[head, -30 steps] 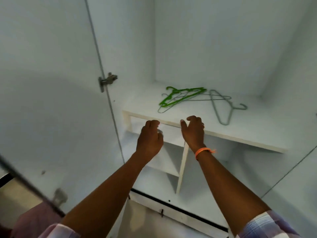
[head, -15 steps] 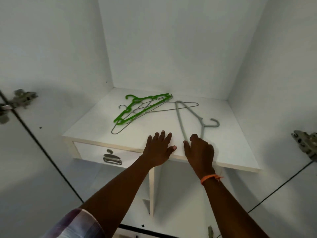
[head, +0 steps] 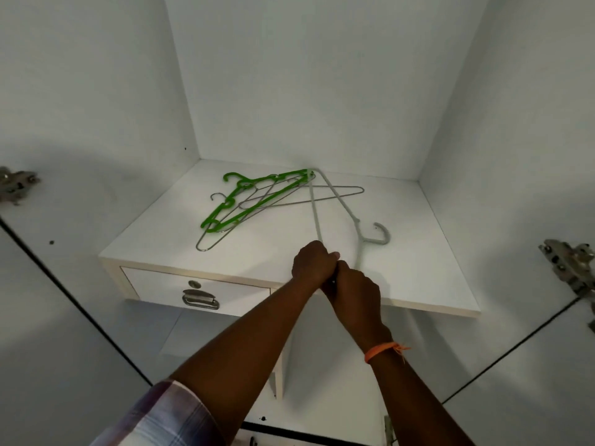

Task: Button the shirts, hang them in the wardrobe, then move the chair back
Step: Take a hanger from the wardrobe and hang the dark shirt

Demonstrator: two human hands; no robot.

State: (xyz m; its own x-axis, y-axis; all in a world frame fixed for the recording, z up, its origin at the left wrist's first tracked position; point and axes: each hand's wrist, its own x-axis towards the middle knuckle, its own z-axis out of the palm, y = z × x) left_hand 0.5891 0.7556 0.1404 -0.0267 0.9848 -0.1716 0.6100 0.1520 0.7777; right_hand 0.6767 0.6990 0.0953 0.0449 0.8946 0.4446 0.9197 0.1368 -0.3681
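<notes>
- Gripping the near end of the grey hanger (head: 349, 217), the left hand (head: 314, 263) has its fingers curled round the thin bar at the front of the wardrobe shelf (head: 428, 275).
- The right hand (head: 355, 292) is curled just beside it and touches it; whether it clasps the hanger too I cannot tell.
- The grey hanger lies flat, its hook pointing right, its far tip reaching the green hangers (head: 251, 199).
- Those green ones lie piled with wire hangers (head: 289, 201) toward the back left of the shelf.
- A drawer (head: 193, 289) with a metal handle sits under the shelf's left front.
- An orange band (head: 381, 350) circles the right wrist.
</notes>
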